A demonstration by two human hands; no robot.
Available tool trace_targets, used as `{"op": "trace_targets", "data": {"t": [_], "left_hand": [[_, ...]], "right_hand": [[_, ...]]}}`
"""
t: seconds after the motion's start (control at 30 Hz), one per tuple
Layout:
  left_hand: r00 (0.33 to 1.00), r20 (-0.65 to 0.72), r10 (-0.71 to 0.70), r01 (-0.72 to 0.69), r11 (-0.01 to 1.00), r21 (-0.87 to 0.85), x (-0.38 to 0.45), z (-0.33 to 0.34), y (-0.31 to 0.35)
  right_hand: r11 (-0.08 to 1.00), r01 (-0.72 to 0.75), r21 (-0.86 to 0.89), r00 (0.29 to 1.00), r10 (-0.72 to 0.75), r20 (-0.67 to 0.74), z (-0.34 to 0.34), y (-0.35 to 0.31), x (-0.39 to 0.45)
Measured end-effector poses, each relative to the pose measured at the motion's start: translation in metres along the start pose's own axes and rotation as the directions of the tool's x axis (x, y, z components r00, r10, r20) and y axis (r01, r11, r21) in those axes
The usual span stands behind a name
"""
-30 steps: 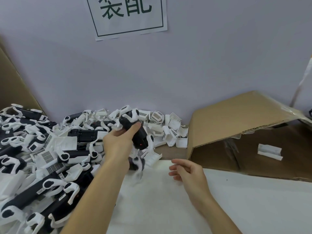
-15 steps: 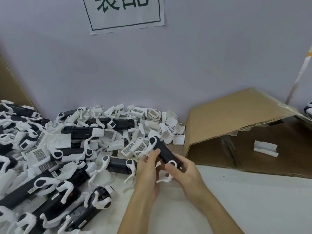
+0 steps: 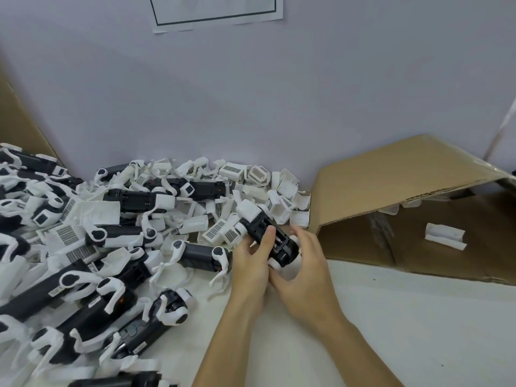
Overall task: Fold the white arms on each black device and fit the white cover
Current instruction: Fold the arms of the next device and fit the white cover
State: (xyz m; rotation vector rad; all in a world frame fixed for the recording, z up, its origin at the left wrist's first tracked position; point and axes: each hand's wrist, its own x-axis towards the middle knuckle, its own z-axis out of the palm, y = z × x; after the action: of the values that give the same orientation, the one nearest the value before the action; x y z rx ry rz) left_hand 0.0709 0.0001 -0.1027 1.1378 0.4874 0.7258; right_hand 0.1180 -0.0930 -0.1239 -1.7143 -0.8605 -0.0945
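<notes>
Hands meet over the table's [image 3: 391, 317] near edge: the left hand [image 3: 251, 263] and right hand [image 3: 307, 263] both grip one black device [image 3: 268, 233], a white cover [image 3: 248, 212] on its far end. Pressing the arms flat first should help. Open room lies right; the pile [image 3: 97, 247] crowds the left, the cardboard box [image 3: 405, 191] stands behind.

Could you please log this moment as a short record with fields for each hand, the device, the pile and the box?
left hand: left hand grips the black device from the left, thumb on top
right hand: right hand holds its near end
device: tilted, with a white cover on its far end
pile: heap of devices and covers at left
box: cardboard box on its side at right
</notes>
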Motion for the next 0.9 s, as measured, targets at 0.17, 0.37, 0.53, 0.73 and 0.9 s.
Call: {"op": "trace_targets", "data": {"t": [0.17, 0.37, 0.53, 0.73, 0.9], "left_hand": [[0.997, 0.041, 0.071, -0.073, 0.996, 0.055, -0.0005, 0.0007, 0.0], [0.987, 0.115, 0.112, -0.118, 0.992, 0.048, -0.003, 0.0036, -0.0001], [0.984, 0.147, 0.097, -0.1, 0.995, 0.012, -0.0032, 0.0053, -0.0007], [0.983, 0.141, 0.118, -0.127, 0.99, 0.058, -0.0034, 0.0023, -0.0016], [0.971, 0.144, 0.191, -0.213, 0.963, 0.163, -0.0028, 0.0009, 0.0012]], "right_hand": [[0.997, -0.075, -0.026, 0.997, 0.075, 0.021, -0.0024, -0.0005, 0.001], [0.999, -0.047, 0.006, 0.998, 0.047, -0.031, -0.0061, -0.0058, 0.0019], [1.0, -0.016, 0.019, 0.997, 0.018, -0.081, -0.0078, -0.0065, 0.003], [0.995, -0.068, 0.077, 0.998, 0.068, -0.01, -0.007, -0.0009, 0.0029], [0.989, -0.026, 0.144, 0.999, 0.019, 0.048, -0.007, -0.0047, 0.0035]]}}
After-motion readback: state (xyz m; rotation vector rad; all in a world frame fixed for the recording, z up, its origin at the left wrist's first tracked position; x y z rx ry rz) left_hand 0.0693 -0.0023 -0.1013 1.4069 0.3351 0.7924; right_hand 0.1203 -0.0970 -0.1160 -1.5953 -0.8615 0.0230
